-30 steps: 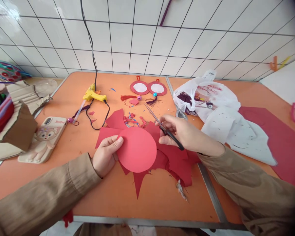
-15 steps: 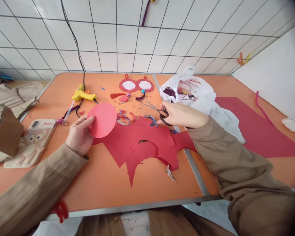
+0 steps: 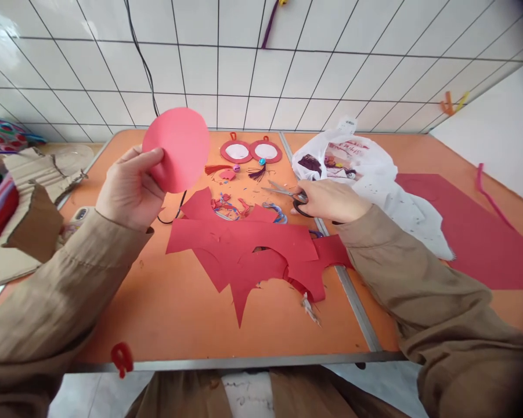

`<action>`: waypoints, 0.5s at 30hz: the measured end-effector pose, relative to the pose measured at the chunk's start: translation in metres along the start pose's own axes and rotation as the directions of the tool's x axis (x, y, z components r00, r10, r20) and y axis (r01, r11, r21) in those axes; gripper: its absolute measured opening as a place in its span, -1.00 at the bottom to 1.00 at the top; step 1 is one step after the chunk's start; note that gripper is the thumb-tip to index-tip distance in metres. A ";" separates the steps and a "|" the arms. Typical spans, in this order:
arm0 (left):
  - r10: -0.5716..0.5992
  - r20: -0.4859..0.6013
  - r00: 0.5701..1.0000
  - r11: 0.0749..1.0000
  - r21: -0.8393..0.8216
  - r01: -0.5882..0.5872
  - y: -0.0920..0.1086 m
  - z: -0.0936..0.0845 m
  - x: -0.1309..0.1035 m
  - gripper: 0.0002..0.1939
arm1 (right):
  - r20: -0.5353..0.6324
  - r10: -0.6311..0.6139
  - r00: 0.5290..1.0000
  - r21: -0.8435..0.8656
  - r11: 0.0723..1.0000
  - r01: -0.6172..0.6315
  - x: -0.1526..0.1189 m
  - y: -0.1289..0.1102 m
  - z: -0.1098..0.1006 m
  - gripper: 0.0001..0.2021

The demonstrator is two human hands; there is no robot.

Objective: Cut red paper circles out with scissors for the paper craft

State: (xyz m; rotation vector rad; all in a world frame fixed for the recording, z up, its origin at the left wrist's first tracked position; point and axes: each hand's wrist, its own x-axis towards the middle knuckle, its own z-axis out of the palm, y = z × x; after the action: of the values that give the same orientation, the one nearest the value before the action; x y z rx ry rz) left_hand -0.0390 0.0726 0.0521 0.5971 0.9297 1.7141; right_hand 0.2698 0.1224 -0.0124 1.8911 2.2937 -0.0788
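White tiles with dark joints cover the wall [image 3: 239, 72], where I see a purple strip [image 3: 270, 24] near the top and a black cable [image 3: 141, 58] on the left. Below it is an orange table [image 3: 178, 325] with a metal edge, and a metal seam [image 3: 361, 310] runs across its right part. On the left side lies torn cardboard [image 3: 35, 223]; the phone [image 3: 79, 216] beside it is mostly covered by the sleeve. Near the wall are two red rings [image 3: 257, 152] with white centres, side by side, and two small tassels [image 3: 217, 169] before them. At right I find a crumpled white bag [image 3: 374, 165], partly over a red sheet [image 3: 474, 244].

From my head view, the disc [image 3: 178, 152] is of plain red paper, flat, smooth at the edge and almost round. It is raised above the table, left of centre, with the cable passing behind. The left hand [image 3: 133, 188] pinches its lower left border, thumb on the near face. The right hand [image 3: 328, 200] is at the black handles of the scissors [image 3: 281, 190], whose blades are parted; whether it grips or only touches them, I cannot tell. Between both hands, red scraps [image 3: 244, 238] overlap on the table.
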 end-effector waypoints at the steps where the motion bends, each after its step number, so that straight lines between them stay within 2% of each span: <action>1: 0.003 0.028 1.000 1.000 0.013 -0.004 0.002 0.005 0.000 -0.59 | -0.011 -0.006 1.000 0.014 1.000 0.006 0.000 0.001 0.000 -0.67; 6: 0.057 0.138 0.989 0.994 0.087 -0.069 0.007 0.017 -0.002 -0.61 | -0.096 -0.005 0.995 0.084 0.996 0.013 -0.007 -0.006 -0.010 -0.69; 9: 0.028 0.189 0.982 0.981 0.183 -0.064 0.007 0.015 -0.004 -0.70 | -0.167 -0.080 0.983 0.208 0.971 0.115 -0.010 -0.012 -0.016 -0.72; 12: -0.019 0.190 0.982 0.968 0.249 -0.030 0.005 0.010 -0.003 -0.76 | -0.224 -0.158 0.962 0.269 0.938 0.217 -0.011 -0.012 -0.017 -0.74; 15: -0.065 0.162 0.985 0.953 0.302 0.013 0.006 0.005 0.001 -0.80 | -0.253 -0.171 0.952 0.314 0.916 0.248 -0.011 -0.008 -0.018 -0.72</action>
State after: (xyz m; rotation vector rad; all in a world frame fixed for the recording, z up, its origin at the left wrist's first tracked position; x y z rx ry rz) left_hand -0.0385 0.0747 0.0596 0.9051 1.0800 1.4696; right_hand 0.2621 0.1132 0.0068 1.8731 2.7888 -0.3331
